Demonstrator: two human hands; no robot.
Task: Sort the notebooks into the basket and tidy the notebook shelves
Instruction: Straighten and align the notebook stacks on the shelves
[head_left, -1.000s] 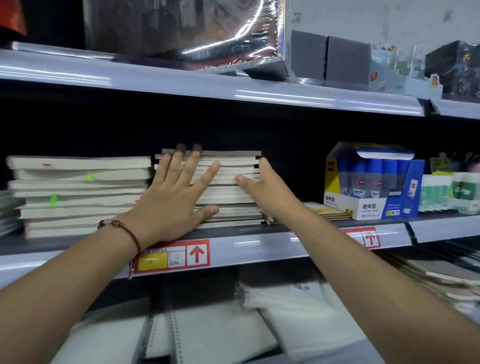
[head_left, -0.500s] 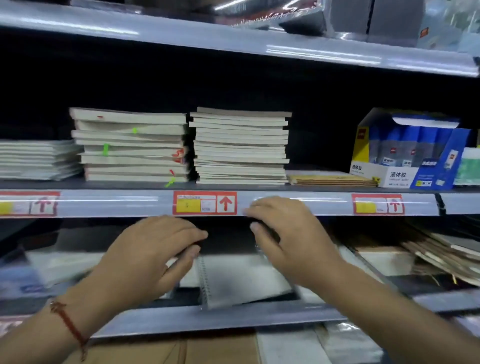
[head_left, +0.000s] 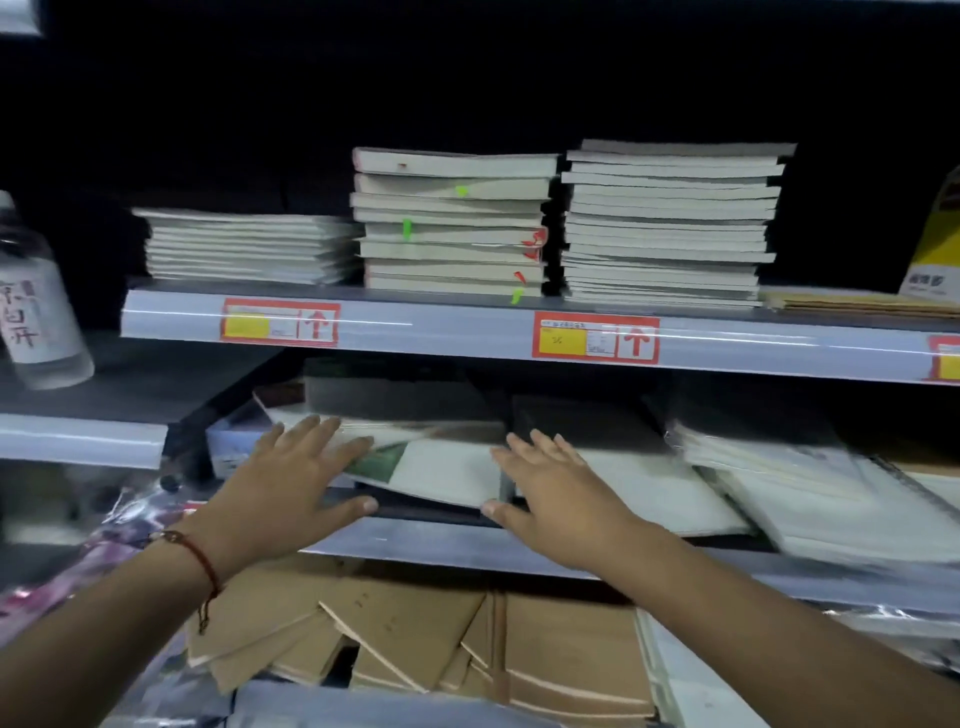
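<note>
Three stacks of pale notebooks stand on the upper shelf (head_left: 467, 335): a low left stack (head_left: 244, 249), a middle stack (head_left: 452, 223) with green and red tabs, and a right stack (head_left: 670, 223). On the shelf below lies a white notebook with a green corner (head_left: 436, 467), tilted. My left hand (head_left: 291, 483) lies flat with spread fingers at that notebook's left edge. My right hand (head_left: 556, 493), fingers straight, is at its right edge. Neither hand grips anything.
More white and plastic-wrapped notebooks (head_left: 810, 488) lie askew on the middle shelf to the right. Brown kraft notebooks (head_left: 415, 634) sit jumbled on the lowest shelf. A clear bottle (head_left: 36, 312) stands at far left, and a yellow box (head_left: 935, 249) at far right.
Both hands left the upper right stack, dropped to the shelf below and now flank the tilted white notebook. The view has swung down and to the left.
</note>
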